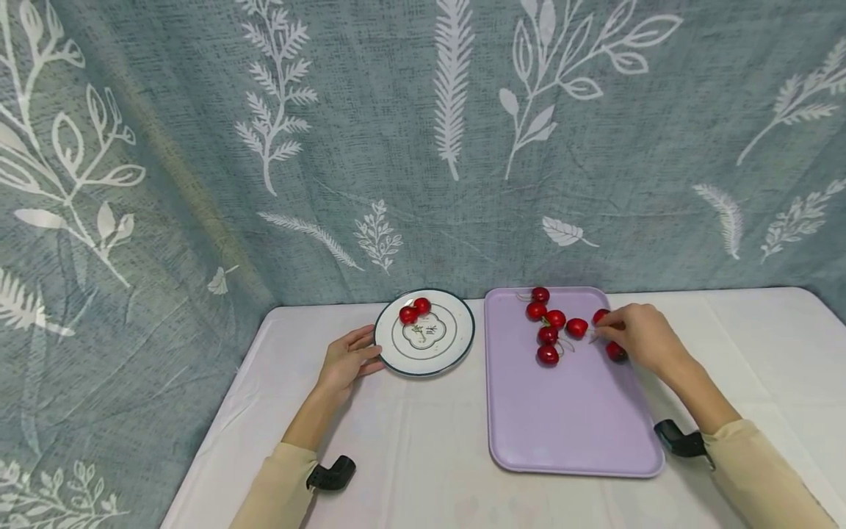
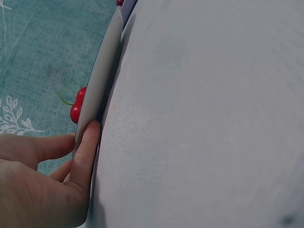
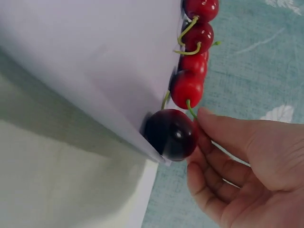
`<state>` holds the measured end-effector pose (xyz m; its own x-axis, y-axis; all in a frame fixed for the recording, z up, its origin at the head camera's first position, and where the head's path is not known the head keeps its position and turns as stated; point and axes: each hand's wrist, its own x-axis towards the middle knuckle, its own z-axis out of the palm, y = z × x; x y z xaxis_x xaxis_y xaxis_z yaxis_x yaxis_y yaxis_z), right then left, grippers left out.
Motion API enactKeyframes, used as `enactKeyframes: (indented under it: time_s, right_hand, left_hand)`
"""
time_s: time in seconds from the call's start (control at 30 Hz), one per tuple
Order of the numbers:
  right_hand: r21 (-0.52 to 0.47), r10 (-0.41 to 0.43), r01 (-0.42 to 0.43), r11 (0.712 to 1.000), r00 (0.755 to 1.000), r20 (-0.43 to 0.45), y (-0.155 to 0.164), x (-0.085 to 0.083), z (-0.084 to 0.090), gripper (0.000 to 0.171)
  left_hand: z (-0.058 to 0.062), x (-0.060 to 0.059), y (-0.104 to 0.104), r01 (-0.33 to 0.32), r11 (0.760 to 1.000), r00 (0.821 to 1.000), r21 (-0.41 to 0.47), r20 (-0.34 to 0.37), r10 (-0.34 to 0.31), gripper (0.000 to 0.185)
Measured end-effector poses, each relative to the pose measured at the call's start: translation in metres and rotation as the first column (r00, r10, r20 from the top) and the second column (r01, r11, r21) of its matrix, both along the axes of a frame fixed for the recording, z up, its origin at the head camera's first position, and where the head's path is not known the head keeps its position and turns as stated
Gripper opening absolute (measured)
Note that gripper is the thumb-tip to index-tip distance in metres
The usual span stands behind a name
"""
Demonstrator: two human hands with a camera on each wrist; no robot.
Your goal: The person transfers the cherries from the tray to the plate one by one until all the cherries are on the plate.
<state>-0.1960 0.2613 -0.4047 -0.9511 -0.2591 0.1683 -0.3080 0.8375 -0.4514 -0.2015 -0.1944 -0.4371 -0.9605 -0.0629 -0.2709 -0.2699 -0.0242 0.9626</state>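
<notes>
My left hand (image 1: 349,361) pinches the near-left rim of a white plate (image 1: 456,345) with a dark blue edge. The left wrist view shows the plate (image 2: 102,66) edge-on between thumb and fingers. Two red cherries (image 1: 415,310) lie on it. Over the right side of a lilac tray (image 1: 568,419), my right hand (image 1: 640,336) has its thumb and finger on the stem of a red cherry (image 1: 576,328). In the right wrist view this stem runs from the cherry (image 3: 186,89) to the thumb tip. A darker cherry (image 3: 172,135) sits beside the fingers.
Several more cherries (image 1: 548,355) with stems cluster in the tray's upper half. The white tablecloth (image 1: 423,448) lies under plate and tray. Behind the table hangs a blue-green curtain (image 1: 396,147) with white leaf prints. Black wrist mounts (image 1: 332,474) stick out at both sleeves.
</notes>
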Motion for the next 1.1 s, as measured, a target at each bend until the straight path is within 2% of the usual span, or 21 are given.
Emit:
enactKeyframes:
  time_s: [0.17,0.33,0.57,0.63,0.73,0.8,0.9,0.97,1.1]
  right_hand:
    - [-0.048,-0.012,0.012,0.999,1.000,-0.012,0.001,-0.002,0.003,0.014]
    - [-0.066,-0.030,0.029,0.997,0.999,-0.015,0.000,-0.001,0.003,0.017]
    - [-0.156,-0.066,0.059,0.986,0.997,-0.035,-0.001,0.002,0.002,0.017]
    - [-0.190,-0.073,0.067,0.979,0.997,-0.024,0.000,0.003,0.003,0.019]
    - [-0.271,-0.070,0.083,0.959,0.996,0.056,0.001,0.003,0.006,0.025]
    - [-0.336,-0.054,0.099,0.937,0.988,0.141,0.001,0.003,0.009,0.032]
    - [-0.468,0.006,0.121,0.876,0.965,0.261,0.000,0.002,0.012,0.040]
    - [-0.560,0.058,0.131,0.818,0.950,0.307,-0.001,0.002,0.013,0.042]
    - [-0.689,0.123,0.154,0.708,0.934,0.334,-0.007,0.000,0.014,0.049]
  left_hand:
    - [-0.002,-0.004,-0.001,-0.004,1.000,1.000,-0.016,0.030,0.004,0.054]
    - [0.000,-0.002,-0.001,-0.001,1.000,1.000,-0.012,0.023,0.002,0.054]
    - [0.001,0.000,0.000,-0.005,1.000,1.000,-0.015,0.022,0.005,0.054]
    - [0.000,-0.001,0.000,-0.011,1.000,1.000,-0.020,0.023,0.011,0.053]
    - [-0.001,0.000,0.001,-0.015,1.000,1.000,-0.023,0.024,0.015,0.054]
    - [-0.001,0.000,0.001,-0.018,1.000,1.000,-0.025,0.024,0.018,0.053]
    - [-0.001,0.000,0.001,-0.014,1.000,1.000,-0.024,0.018,0.014,0.053]
    - [-0.002,-0.001,0.001,-0.014,1.000,1.000,-0.022,0.017,0.015,0.053]
    - [-0.002,-0.002,0.001,-0.013,1.000,1.000,-0.024,0.019,0.013,0.053]
